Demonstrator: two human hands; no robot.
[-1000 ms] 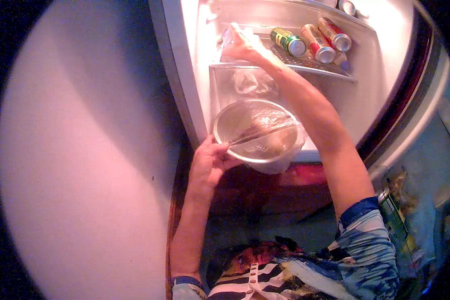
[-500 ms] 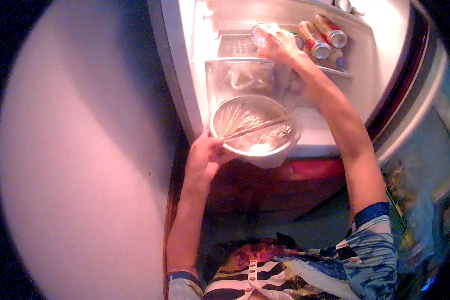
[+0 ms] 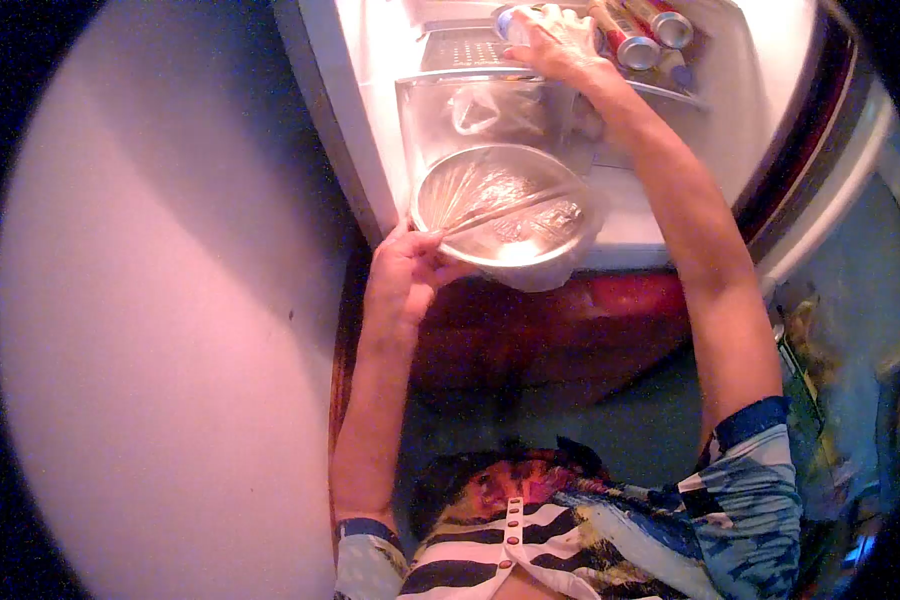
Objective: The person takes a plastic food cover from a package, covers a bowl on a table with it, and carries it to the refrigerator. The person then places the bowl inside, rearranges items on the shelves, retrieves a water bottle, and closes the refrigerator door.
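A round bowl (image 3: 510,263) with clear plastic film (image 3: 505,190) stretched over its top sits at the front of an open refrigerator. My left hand (image 3: 408,268) pinches the bowl's front-left rim together with gathered film. Deeper inside, my right hand (image 3: 558,42) is closed around a pale bluish can (image 3: 505,22) on the wire shelf. Most of that can is hidden behind my fingers. Just right of this hand lie two cans, one (image 3: 638,52) with a silver end and another (image 3: 672,30) beside it. Under them is a small blue-capped container (image 3: 678,74).
Behind the bowl stands a clear drawer (image 3: 420,115) holding a plastic bag (image 3: 485,108). The refrigerator's side wall (image 3: 335,110) rises close to my left arm. On the right is the open door (image 3: 820,170). A pale wall (image 3: 160,330) fills the left.
The refrigerator, bowl and both hands appear higher in view as the camera tilts down. My left hand stays on the bowl rim, and my right hand stays at the can.
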